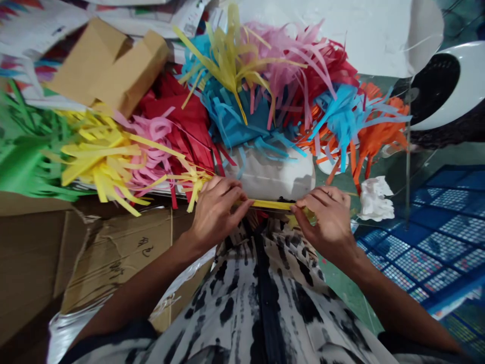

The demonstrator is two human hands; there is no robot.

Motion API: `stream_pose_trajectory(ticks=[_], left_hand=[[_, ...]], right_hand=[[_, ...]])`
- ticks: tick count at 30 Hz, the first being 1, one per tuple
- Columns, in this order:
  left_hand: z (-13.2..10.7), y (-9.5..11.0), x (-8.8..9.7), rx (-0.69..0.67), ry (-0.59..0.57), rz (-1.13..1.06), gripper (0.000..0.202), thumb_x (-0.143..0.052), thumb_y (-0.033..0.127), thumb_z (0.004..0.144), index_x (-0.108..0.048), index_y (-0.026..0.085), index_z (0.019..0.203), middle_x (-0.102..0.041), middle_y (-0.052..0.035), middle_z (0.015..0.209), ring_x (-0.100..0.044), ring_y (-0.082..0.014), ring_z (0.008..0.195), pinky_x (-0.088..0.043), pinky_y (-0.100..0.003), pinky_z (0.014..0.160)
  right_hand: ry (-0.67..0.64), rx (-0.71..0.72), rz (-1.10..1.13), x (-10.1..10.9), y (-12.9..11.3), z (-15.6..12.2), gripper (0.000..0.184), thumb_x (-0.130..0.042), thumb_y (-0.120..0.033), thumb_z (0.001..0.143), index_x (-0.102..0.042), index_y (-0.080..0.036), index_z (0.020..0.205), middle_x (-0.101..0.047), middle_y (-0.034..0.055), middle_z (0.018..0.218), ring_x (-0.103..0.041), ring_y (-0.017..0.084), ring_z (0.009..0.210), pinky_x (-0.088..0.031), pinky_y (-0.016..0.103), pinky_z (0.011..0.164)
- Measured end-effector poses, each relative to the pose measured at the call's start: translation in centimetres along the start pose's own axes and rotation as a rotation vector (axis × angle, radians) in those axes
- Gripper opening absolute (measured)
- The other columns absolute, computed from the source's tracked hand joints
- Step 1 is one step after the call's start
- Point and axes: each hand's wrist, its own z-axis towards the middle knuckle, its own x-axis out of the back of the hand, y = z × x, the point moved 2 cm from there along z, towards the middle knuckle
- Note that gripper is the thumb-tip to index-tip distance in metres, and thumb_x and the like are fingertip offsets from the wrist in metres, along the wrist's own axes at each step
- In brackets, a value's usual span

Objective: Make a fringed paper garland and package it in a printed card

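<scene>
A narrow twisted length of yellow tissue paper (271, 204) is stretched level between my two hands, close to my body. My left hand (220, 207) pinches its left part, and a fringed yellow end (193, 179) sticks out beyond those fingers. Its right part is gripped by my right hand (326, 215) between thumb and fingers; some yellow paper shows under that palm. Just behind the strip lies a white rounded object (271, 172). Blue fringed tissue paper (237, 119) and red fringed tissue paper (182, 116) lie beyond my hands.
Yellow (100, 151), pink (151, 136) and green fringed paper (34, 146) lie at left, below a brown cardboard piece (109, 65). Orange fringes (384, 126) and crumpled white paper (376, 198) are at right. A blue plastic crate (428, 227) and cardboard boxes (125, 253) flank me.
</scene>
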Motion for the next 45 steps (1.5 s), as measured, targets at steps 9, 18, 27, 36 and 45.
stream_pose_trajectory(ticks=[9,18,27,36,45], left_hand=[[1.2,0.6,0.8,0.011,-0.141,0.107,0.020,-0.066,0.034,0.101,-0.069,0.018,0.090,-0.073,-0.0089,0.104,-0.064,-0.0267,0.097,-0.049,-0.041,0.082],[-0.4,2.5,-0.7,-0.457,-0.010,0.243,0.022,-0.054,0.014,0.106,-0.070,0.023,0.118,-0.079,0.0004,0.108,-0.070,-0.0205,0.103,-0.047,-0.041,0.099],[-2.3,-0.8,2.4,-0.309,0.115,0.285,0.033,-0.070,0.014,0.091,-0.070,0.028,0.121,-0.079,-0.0044,0.113,-0.068,-0.0316,0.113,-0.042,-0.059,0.110],[0.8,2.1,-2.2,-0.287,-0.054,-0.005,0.012,-0.060,0.018,0.104,-0.072,0.019,0.105,-0.076,-0.0057,0.097,-0.064,-0.0190,0.089,-0.052,-0.034,0.079],[0.4,1.1,-2.0,-0.373,-0.006,0.072,0.010,-0.066,0.020,0.102,-0.070,0.021,0.112,-0.077,-0.0048,0.102,-0.066,-0.0189,0.092,-0.051,-0.034,0.079]], right_hand=[[-0.131,-0.004,-0.168,0.4,-0.7,1.1,0.018,-0.060,-0.029,0.100,-0.063,-0.021,0.085,-0.072,0.0070,0.088,-0.059,0.030,0.105,-0.031,0.044,0.088],[0.145,0.279,-0.227,-0.3,-2.4,-1.5,0.030,-0.066,-0.008,0.096,-0.074,-0.026,0.119,-0.082,0.0002,0.115,-0.067,0.022,0.109,-0.033,0.046,0.102],[0.156,0.217,-0.155,0.3,-0.2,-3.1,0.044,-0.070,-0.010,0.091,-0.071,-0.032,0.128,-0.082,0.0006,0.118,-0.067,0.028,0.115,-0.031,0.050,0.101],[0.152,0.208,-0.229,0.7,-1.2,-2.3,0.019,-0.068,-0.020,0.097,-0.073,-0.026,0.114,-0.082,0.0008,0.115,-0.066,0.030,0.116,-0.029,0.050,0.100],[0.164,0.213,-0.172,-0.7,-1.5,-0.6,0.009,-0.071,-0.021,0.099,-0.076,-0.028,0.100,-0.081,-0.0009,0.098,-0.064,0.025,0.111,-0.028,0.045,0.098]])
